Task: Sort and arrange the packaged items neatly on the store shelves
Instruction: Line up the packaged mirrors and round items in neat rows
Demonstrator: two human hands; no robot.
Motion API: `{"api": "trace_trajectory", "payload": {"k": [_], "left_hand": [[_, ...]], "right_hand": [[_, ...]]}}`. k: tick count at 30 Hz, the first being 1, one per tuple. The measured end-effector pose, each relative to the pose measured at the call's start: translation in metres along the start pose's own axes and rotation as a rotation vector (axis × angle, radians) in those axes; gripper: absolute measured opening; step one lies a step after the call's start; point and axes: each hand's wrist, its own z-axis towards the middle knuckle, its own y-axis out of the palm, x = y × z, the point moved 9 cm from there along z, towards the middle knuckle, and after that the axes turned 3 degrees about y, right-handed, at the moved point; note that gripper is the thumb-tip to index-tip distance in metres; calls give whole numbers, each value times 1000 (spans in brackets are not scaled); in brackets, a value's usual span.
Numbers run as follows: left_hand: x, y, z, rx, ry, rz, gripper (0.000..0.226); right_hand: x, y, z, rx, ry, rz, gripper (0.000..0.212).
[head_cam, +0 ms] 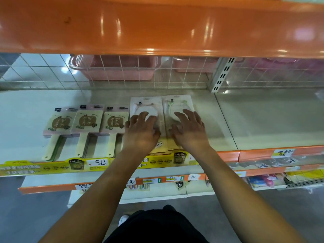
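**A:** Pressing down on two flat packs, is that what both hands are doing?

**B:** Yes. The left hand lies palm-down on the pink-trimmed pack, and the right hand lies the same way on the green-trimmed pack. On both, the fingers are spread wide and nearly straight, resting on the plastic rather than curling round anything.

**A:** Where do those packs sit?

**B:** Side by side on the pale shelf, touching along their long edges, near its middle. Yellow card shows under the wrists at the near ends; I cannot tell whether it belongs to the same packs or to others underneath.

**A:** And to the left?

**B:** A row of three cutting-board packs, each with a brown label on a cream board and its handle pointing to the shelf's front edge. They overlap slightly, and the rightmost is just beside the left hand.

**A:** What is along the front?

**B:** A yellow strip with a price tag reading 5.0. An orange edge runs on to the right with another tag.

**A:** Behind and above?

**B:** A white wire grid with pink baskets showing through it, and a glossy orange shelf overhead. Lower shelves hold small items too blurred to name.
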Motion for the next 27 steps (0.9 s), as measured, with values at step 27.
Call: {"api": "trace_trajectory", "payload": {"k": [27], "left_hand": [[-6, 19, 21, -115, -67, 52, 42]], "right_hand": [[20, -3, 10, -80, 84, -71, 52]]}}
